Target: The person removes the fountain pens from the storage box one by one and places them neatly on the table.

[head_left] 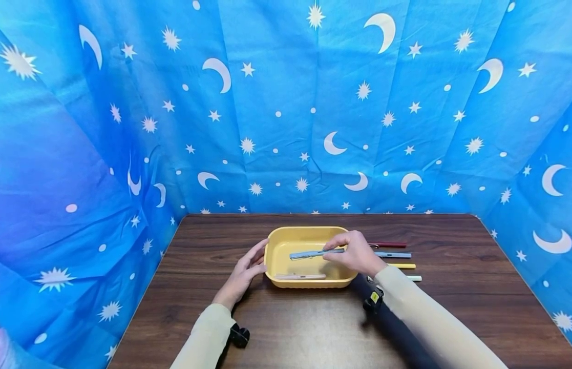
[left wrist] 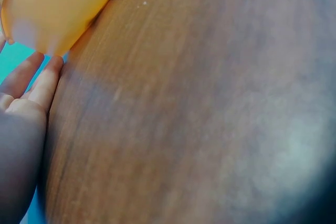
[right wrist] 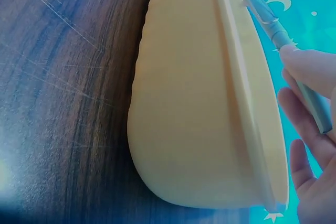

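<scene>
A yellow plastic basin (head_left: 309, 283) stands on the table. My left hand (head_left: 241, 277) touches its left end with fingers fairly straight; in the left wrist view the fingertips (left wrist: 54, 64) meet the basin's wall. Over the basin's interior, my right hand (head_left: 355, 253) pinches a blue-grey pen (head_left: 309, 254) between thumb and fingers. The pen's metal clip shows in the right wrist view, where the pen (right wrist: 268, 19) slants above the rim. Inside the basin, a pale pink pen (head_left: 304, 277) lies along the near wall.
Right of the basin lie a dark red pen (head_left: 392, 244), a blue pen (head_left: 396, 254), a yellow pen (head_left: 404, 266) and a pale green pen (head_left: 414, 278), partly hidden by my right hand and forearm. A blue star-patterned cloth (head_left: 286, 128) surrounds the wooden table (head_left: 212, 230).
</scene>
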`<state>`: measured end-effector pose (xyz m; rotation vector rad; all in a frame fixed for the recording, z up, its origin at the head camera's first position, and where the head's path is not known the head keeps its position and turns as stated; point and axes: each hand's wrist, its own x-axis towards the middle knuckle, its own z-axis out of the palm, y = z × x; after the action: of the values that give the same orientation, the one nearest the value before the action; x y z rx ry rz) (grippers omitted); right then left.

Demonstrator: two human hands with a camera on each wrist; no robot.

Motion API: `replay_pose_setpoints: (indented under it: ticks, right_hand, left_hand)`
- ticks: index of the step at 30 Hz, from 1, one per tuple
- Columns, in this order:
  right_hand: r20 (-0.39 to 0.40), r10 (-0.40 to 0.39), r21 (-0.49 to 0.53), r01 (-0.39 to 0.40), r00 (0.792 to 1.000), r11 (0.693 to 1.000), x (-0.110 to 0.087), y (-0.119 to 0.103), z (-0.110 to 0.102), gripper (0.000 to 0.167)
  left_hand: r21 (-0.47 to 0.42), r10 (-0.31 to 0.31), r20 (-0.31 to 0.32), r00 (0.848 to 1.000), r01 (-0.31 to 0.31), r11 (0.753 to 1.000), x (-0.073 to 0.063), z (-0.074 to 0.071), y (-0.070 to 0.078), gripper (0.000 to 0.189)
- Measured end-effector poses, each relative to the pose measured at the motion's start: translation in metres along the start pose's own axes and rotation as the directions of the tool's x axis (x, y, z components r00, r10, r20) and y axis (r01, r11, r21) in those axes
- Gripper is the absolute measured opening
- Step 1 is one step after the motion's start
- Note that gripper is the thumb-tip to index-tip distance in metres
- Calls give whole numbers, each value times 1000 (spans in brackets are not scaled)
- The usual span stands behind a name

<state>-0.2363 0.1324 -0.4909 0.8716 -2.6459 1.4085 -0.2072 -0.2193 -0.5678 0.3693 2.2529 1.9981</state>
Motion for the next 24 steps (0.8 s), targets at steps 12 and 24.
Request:
replay_pose_setpoints:
  ticks: [12, 24]
  right_hand:
    - [-34, 20, 45, -18, 999, 999, -18, 1, -17, 13]
    - [-76, 77, 61, -72, 994, 996, -35, 8, -37, 15]
  left_hand:
    - [8, -1, -1, 1000, 1, 1000, 0, 1, 1, 68]
    - [-3, -1, 7, 1000, 1, 1000, 0, 0, 4, 69]
